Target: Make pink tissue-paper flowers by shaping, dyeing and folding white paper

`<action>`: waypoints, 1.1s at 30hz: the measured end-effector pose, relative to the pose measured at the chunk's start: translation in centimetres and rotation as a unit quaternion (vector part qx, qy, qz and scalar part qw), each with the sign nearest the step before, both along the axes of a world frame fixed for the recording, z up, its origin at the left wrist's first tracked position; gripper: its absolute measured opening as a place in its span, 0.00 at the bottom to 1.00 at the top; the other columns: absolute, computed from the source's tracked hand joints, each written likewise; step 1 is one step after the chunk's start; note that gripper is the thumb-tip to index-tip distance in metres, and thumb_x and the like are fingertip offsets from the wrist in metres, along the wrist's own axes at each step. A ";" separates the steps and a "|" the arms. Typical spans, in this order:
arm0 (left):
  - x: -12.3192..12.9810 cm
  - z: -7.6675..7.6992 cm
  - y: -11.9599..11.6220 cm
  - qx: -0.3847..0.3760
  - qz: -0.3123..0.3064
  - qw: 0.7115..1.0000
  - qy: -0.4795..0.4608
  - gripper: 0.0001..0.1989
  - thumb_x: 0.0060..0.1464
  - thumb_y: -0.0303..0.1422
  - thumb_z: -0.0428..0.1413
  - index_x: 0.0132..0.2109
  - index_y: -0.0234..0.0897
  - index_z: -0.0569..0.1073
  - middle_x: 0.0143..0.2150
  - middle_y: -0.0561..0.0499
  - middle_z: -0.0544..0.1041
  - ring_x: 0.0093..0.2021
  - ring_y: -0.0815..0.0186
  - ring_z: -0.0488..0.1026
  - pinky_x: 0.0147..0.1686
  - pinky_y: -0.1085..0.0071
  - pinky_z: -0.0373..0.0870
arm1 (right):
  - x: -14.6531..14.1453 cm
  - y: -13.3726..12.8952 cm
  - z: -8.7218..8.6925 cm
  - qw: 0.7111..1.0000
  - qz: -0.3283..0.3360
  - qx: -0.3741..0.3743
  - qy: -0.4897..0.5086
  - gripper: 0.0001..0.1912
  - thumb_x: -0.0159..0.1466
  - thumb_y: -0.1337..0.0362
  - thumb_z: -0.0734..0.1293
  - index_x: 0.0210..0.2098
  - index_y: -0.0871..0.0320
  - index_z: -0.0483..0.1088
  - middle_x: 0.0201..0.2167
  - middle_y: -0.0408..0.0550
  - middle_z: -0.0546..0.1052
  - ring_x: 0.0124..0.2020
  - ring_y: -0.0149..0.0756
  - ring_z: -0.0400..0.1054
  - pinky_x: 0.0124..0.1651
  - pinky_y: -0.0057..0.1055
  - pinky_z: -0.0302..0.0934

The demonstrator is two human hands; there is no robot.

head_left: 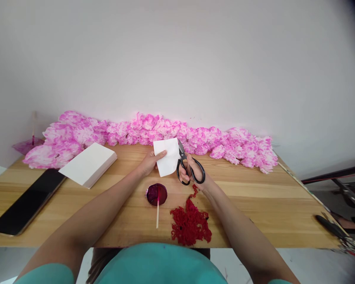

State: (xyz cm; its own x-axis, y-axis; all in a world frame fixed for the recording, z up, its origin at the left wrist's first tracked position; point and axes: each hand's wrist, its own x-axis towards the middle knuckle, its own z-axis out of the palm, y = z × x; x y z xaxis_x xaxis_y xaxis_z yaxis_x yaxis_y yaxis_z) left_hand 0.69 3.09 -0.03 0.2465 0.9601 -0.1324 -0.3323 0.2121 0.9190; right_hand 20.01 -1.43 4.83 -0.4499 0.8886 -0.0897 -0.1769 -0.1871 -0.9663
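My left hand (150, 162) is closed on a white sheet of paper (168, 161), thumb on its front, held above the middle of the wooden table (239, 197). Black-handled scissors (182, 156) are in my right hand (195, 169), their blades pointing up beside the paper's right edge. Below the paper stands a small round dish of dark magenta liquid (152, 195) with a thin stick (157, 215) resting in it. A heap of crinkled red yarn (191, 224) lies to the right of the dish, nearer the table's front edge.
Pink and white ruffled flowers (159, 128) line the back of the table along the wall. On the left are a white paper stack (91, 163) and a black phone (28, 201). More tools with dark handles (331, 227) lie at the right corner.
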 end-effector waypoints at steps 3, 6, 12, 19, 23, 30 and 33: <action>0.0 0.1 0.0 0.004 -0.002 1.000 -0.013 0.25 0.42 0.48 0.68 0.40 0.30 0.79 0.32 0.43 0.81 0.29 0.61 0.76 0.27 0.71 0.68 | 0.0 0.0 -0.1 1.000 0.008 0.003 0.003 0.29 0.61 0.35 0.61 0.24 0.54 0.62 0.13 0.37 0.61 0.13 0.27 0.53 0.23 0.31 0.59; 0.0 0.1 0.0 0.002 -0.005 1.000 -0.009 0.25 0.42 0.47 0.68 0.39 0.30 0.79 0.31 0.43 0.81 0.29 0.61 0.76 0.27 0.70 0.68 | 0.1 0.1 -0.5 1.000 0.008 0.004 0.002 0.29 0.61 0.35 0.61 0.23 0.54 0.62 0.12 0.37 0.61 0.13 0.27 0.53 0.23 0.31 0.59; 0.0 -0.1 0.0 0.004 -0.017 1.000 -0.003 0.25 0.42 0.47 0.68 0.40 0.31 0.79 0.31 0.43 0.81 0.29 0.61 0.76 0.26 0.70 0.68 | 0.1 0.2 -0.8 1.000 -0.002 0.015 -0.006 0.31 0.64 0.35 0.56 0.21 0.55 0.62 0.11 0.39 0.59 0.14 0.30 0.57 0.24 0.31 0.56; 0.0 -0.1 0.0 0.016 -0.018 0.999 0.032 0.26 0.43 0.49 0.67 0.40 0.31 0.78 0.30 0.45 0.80 0.25 0.67 0.72 0.21 0.74 0.60 | -0.5 -0.1 -0.4 1.000 -0.020 0.020 -0.011 0.30 0.62 0.33 0.58 0.22 0.53 0.59 0.11 0.37 0.59 0.14 0.29 0.55 0.24 0.31 0.58; -0.1 -0.1 0.0 0.016 -0.017 0.999 0.040 0.27 0.42 0.50 0.67 0.39 0.30 0.78 0.29 0.45 0.79 0.22 0.69 0.69 0.19 0.75 0.55 | -0.7 -0.1 -0.3 0.999 -0.029 0.027 -0.004 0.30 0.60 0.33 0.60 0.24 0.53 0.59 0.11 0.35 0.57 0.12 0.27 0.50 0.22 0.30 0.58; 0.0 -0.2 0.1 0.010 -0.015 1.000 0.019 0.26 0.41 0.49 0.68 0.39 0.30 0.79 0.30 0.44 0.80 0.25 0.66 0.73 0.22 0.73 0.62 | -0.6 -0.2 -0.6 0.998 -0.039 0.040 -0.007 0.30 0.61 0.35 0.60 0.21 0.54 0.57 0.10 0.34 0.56 0.11 0.24 0.48 0.18 0.27 0.54; 0.0 -0.3 0.1 0.010 -0.013 1.000 0.018 0.25 0.41 0.49 0.68 0.37 0.31 0.79 0.29 0.44 0.80 0.24 0.66 0.72 0.22 0.72 0.62 | -0.5 -0.1 -0.7 0.998 -0.042 0.039 0.002 0.28 0.63 0.37 0.61 0.23 0.54 0.58 0.11 0.34 0.56 0.11 0.24 0.47 0.16 0.26 0.53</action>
State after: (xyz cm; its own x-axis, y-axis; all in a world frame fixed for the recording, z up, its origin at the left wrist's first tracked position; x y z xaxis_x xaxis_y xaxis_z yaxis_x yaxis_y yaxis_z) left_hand 0.71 3.20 -0.31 0.2665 0.9560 -0.1227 -0.2945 0.2020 0.9341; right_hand 19.51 -1.57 4.09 -0.3732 0.9276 -0.0169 -0.1933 -0.0956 -0.9765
